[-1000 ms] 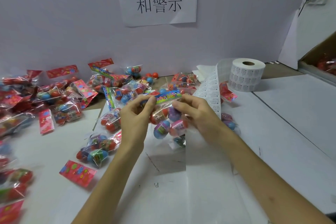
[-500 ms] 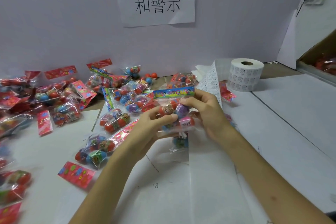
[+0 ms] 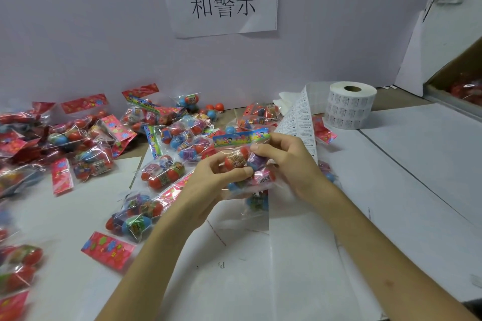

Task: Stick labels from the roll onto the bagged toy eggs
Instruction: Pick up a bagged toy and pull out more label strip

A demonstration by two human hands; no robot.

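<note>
Left grip (image 3: 208, 182) curls round the bag of toy eggs (image 3: 236, 160) above the middle of the counter (image 3: 391, 177); right grip (image 3: 289, 164) pinches its right side; label roll (image 3: 349, 109) stands upright near the far edge

I hold one bag of toy eggs (image 3: 236, 161) upright above the middle of the tabletop (image 3: 391, 190). My left hand (image 3: 208, 185) pinches it from the left with the thumb on a red egg. My right hand (image 3: 289, 164) grips its right side just under the blue cartoon header card (image 3: 241, 138). The bag is clear plastic with red, purple and blue eggs inside. A barcoded white patch low on it may be a label; I can't be sure. The label roll (image 3: 349, 107) stands on end near the tabletop's far edge, right of centre, and its printed strip (image 3: 300, 122) trails toward my right hand. More bagged eggs (image 3: 161, 172) lie heaped across the left half.
</note>
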